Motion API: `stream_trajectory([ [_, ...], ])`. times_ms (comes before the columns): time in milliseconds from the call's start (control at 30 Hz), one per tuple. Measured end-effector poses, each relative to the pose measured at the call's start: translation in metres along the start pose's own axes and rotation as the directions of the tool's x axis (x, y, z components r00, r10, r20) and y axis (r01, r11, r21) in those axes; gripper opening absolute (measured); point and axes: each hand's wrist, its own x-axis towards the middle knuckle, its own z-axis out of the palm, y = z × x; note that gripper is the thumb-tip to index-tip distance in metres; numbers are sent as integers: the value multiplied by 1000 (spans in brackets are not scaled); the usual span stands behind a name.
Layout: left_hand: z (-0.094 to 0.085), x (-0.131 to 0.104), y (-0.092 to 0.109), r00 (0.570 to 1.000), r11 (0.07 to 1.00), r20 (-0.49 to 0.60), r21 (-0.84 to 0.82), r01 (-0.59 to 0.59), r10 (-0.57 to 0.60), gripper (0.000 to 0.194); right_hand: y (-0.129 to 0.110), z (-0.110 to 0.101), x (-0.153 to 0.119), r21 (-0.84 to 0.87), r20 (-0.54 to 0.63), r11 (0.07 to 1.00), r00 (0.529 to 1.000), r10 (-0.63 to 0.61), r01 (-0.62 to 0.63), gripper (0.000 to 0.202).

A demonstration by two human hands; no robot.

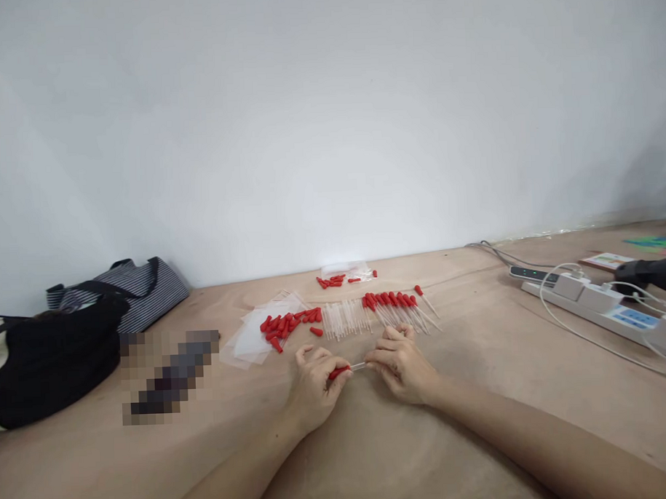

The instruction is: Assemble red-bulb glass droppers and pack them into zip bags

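Observation:
Between my fingers is a dropper, its red rubber bulb (pixel 339 371) pinched by my left hand (pixel 316 385). My right hand (pixel 401 365) grips the clear glass tube (pixel 359 366) that meets the bulb's open end; its far end is hidden in my fingers. Just beyond lies a row of bare clear tubes (pixel 346 319). To their right rest several droppers with red bulbs fitted (pixel 389 300), one lying a little apart (pixel 423 297). Loose red bulbs (pixel 284 324) are heaped on clear plastic bags (pixel 251 336) at the left.
More red bulbs (pixel 331 281) lie by a plastic bag (pixel 347 269) near the wall. A white power strip (pixel 602 309) with plugs and cables stands at right. A black bag (pixel 58 368) and a striped bag (pixel 141 292) sit at left, beside a blurred dark object (pixel 176 371).

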Motion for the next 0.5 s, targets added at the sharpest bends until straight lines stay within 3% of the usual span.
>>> stream_trajectory([
  [200, 0, -2, 4, 996, 997, -37, 1, -75, 75, 14, -4, 0, 0, 90, 49, 990, 994, 102, -106, 21],
  [500, -1, -3, 6, 999, 999, 13, -10, -41, 41, 14, -12, 1, 3, 98, 158, 974, 969, 190, -207, 31],
])
